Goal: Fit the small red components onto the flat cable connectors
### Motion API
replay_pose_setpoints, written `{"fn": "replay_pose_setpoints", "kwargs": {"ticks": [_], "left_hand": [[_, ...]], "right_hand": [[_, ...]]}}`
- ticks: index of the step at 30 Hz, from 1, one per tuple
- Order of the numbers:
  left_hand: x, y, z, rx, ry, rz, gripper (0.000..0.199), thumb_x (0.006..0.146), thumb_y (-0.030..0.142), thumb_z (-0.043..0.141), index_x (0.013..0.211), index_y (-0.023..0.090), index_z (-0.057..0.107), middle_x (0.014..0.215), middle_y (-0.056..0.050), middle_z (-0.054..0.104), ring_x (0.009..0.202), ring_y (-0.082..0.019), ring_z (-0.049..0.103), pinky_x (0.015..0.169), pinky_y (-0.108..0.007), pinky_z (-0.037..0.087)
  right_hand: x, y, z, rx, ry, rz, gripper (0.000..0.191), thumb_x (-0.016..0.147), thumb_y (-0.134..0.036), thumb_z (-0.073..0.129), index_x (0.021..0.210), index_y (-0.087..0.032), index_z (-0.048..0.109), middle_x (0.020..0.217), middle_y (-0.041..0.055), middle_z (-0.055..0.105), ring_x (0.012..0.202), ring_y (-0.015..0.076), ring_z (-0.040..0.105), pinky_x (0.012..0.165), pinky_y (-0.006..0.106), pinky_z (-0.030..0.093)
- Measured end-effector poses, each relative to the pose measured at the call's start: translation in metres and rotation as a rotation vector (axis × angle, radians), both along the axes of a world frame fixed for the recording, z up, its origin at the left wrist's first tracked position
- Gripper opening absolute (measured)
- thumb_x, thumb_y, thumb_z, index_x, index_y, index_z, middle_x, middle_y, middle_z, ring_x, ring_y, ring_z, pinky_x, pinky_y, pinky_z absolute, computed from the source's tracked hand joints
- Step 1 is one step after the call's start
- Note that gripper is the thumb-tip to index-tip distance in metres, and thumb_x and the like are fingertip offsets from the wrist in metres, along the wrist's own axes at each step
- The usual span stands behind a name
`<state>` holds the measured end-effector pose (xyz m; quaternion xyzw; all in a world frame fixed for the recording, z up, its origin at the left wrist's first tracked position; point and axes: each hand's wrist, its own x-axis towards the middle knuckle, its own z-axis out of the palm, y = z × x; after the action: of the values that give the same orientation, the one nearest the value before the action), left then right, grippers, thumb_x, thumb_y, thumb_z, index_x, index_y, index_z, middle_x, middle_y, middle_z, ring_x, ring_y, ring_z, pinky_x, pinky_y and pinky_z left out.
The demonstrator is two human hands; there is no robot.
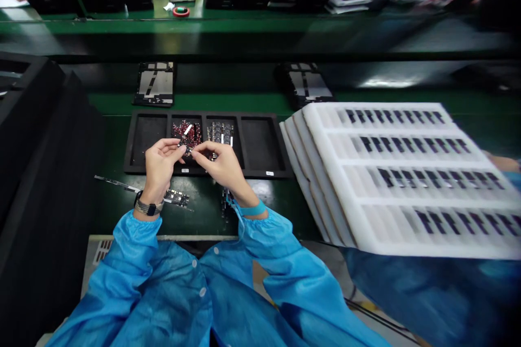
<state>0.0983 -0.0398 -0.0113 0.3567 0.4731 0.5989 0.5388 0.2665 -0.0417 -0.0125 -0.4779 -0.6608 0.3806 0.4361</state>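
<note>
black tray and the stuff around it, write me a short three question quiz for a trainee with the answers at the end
1. Multiple choice: counting from the picture's left, which compartment of the black tray holds the red-and-black parts?
a) first
b) second
c) fourth

2. True or false: the left hand and right hand meet at a small dark part.

3. Count: how many rows of dark strips show on the white foam tray at the right?

Key: 1. b; 2. true; 3. four
</note>
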Motion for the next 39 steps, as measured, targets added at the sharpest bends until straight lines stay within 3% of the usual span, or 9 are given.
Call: {"fn": "replay_pose_setpoints", "kwargs": {"ticks": [14,25,28,31,33,35,37,39], "left_hand": [[-0.003,0.0,-0.001,-0.042,0.053,-0.039,0.034,0.058,0.025,0.094,0.083,0.013,0.074,0.069,-0.002,0.071,0.051,-0.012,0.063,0.052,-0.025,0.051],[-0.004,0.002,-0.009,-0.084,-0.01,-0.117,0.041,0.054,0.028,0.097,0.081,0.014,0.071,0.067,-0.002,0.07,0.051,-0.012,0.063,0.053,-0.025,0.051],[-0.003,-0.001,-0.007,-0.074,0.002,-0.104,0.038,0.054,0.028,0.097,0.08,0.014,0.072,0.068,-0.002,0.07,0.052,-0.013,0.063,0.053,-0.026,0.051],[-0.004,-0.001,0.005,-0.01,0.077,-0.06,0.033,0.061,0.028,0.094,0.083,0.014,0.075,0.075,-0.005,0.073,0.057,-0.014,0.064,0.055,-0.027,0.051],[-0.011,0.01,0.02,0.103,0.205,0.054,0.027,0.069,0.027,0.09,0.089,0.015,0.077,0.083,-0.007,0.075,0.067,-0.017,0.068,0.059,-0.028,0.052],[-0.024,0.037,0.036,0.246,0.403,0.227,0.02,0.079,0.026,0.084,0.096,0.016,0.078,0.093,-0.009,0.076,0.085,-0.022,0.072,0.07,-0.032,0.055],[-0.043,0.079,0.049,0.355,0.654,0.377,0.017,0.088,0.021,0.074,0.104,0.017,0.078,0.109,-0.012,0.076,0.109,-0.029,0.07,0.09,-0.039,0.055],[-0.065,0.128,0.054,0.371,0.922,0.42,0.023,0.091,0.015,0.065,0.111,0.016,0.075,0.124,-0.016,0.072,0.131,-0.035,0.059,0.107,-0.047,0.048]], "right_hand": [[0.009,0.002,0.001,-0.087,0.013,0.086,0.017,0.091,-0.034,0.072,0.087,-0.018,0.077,0.082,0.005,0.079,0.075,0.0191,0.07,0.069,0.032,0.05],[0.013,0.009,-0.006,-0.268,0.241,0.197,0.041,0.079,-0.057,0.087,0.085,-0.018,0.077,0.084,0.0057,0.08,0.069,0.0177,0.071,0.071,0.035,0.061],[0.011,0.009,-0.006,-0.247,0.211,0.197,0.039,0.081,-0.057,0.085,0.086,-0.019,0.079,0.085,0.0062,0.081,0.071,0.0189,0.072,0.072,0.036,0.061],[0.014,0.009,-0.001,-0.129,0.143,0.112,0.03,0.085,-0.048,0.083,0.093,-0.02,0.081,0.094,0.0072,0.083,0.084,0.0224,0.075,0.082,0.038,0.06],[0.023,0.011,0.003,-0.053,0.144,0.017,0.026,0.089,-0.045,0.08,0.098,-0.021,0.082,0.101,0.0076,0.084,0.093,0.0242,0.076,0.09,0.041,0.059],[0.035,0.013,0.007,-0.018,0.193,-0.079,0.025,0.093,-0.045,0.075,0.095,-0.021,0.081,0.099,0.0077,0.083,0.096,0.0244,0.076,0.094,0.041,0.058],[0.047,0.016,0.01,-0.008,0.246,-0.154,0.028,0.095,-0.047,0.072,0.087,-0.02,0.077,0.092,0.0072,0.082,0.091,0.0235,0.075,0.091,0.04,0.058],[0.056,0.015,0.013,-0.014,0.277,-0.19,0.03,0.095,-0.048,0.072,0.083,-0.021,0.075,0.087,0.0062,0.079,0.088,0.0225,0.074,0.087,0.038,0.058]]}}
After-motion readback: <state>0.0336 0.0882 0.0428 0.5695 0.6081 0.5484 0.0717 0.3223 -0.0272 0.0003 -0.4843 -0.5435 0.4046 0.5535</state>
